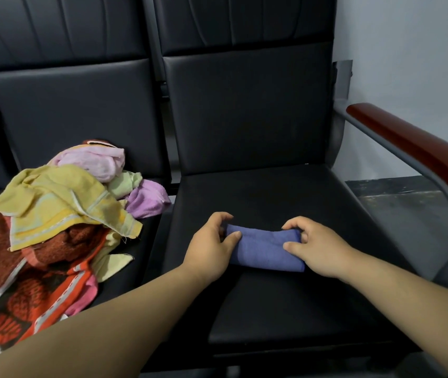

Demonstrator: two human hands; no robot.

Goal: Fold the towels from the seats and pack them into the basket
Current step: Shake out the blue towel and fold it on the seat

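Note:
A small blue towel (263, 248), folded into a narrow strip, lies on the right black seat (285, 301). My left hand (212, 246) pinches its left end between thumb and fingers. My right hand (315, 246) pinches its right end the same way. A loose pile of towels (53, 214) covers the left seat: yellow on top, pink and purple behind, red and orange patterned ones in front. No basket is in view.
A red-brown wooden armrest (419, 156) on a grey metal frame runs along the right side of the seat. The black seat backs (244, 110) rise behind. A grey wall and dark floor (408, 208) lie to the right.

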